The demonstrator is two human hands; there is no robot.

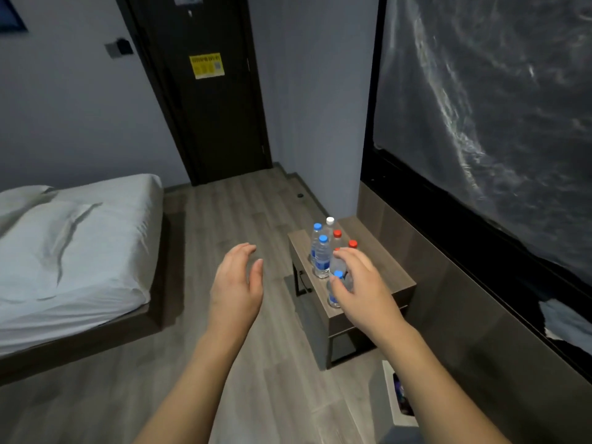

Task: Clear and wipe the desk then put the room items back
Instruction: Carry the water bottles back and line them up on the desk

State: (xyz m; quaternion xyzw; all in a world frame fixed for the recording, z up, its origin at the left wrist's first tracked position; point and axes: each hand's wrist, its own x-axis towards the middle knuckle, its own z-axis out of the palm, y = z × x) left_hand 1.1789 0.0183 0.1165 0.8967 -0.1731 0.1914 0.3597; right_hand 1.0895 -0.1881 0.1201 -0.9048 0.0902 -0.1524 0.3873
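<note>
Several plastic water bottles stand clustered on a small wooden side table against the right wall; their caps are blue, red and white. My right hand hovers over the nearest blue-capped bottle, fingers spread around its top, and I cannot tell if they touch it. A taller blue-capped bottle stands just left of that hand. My left hand hangs open above the floor, left of the table, holding nothing.
A bed with white sheets fills the left side. A dark door stands at the far end of the wooden floor. A glossy dark panel covers the right wall. A white box sits on the floor below the table.
</note>
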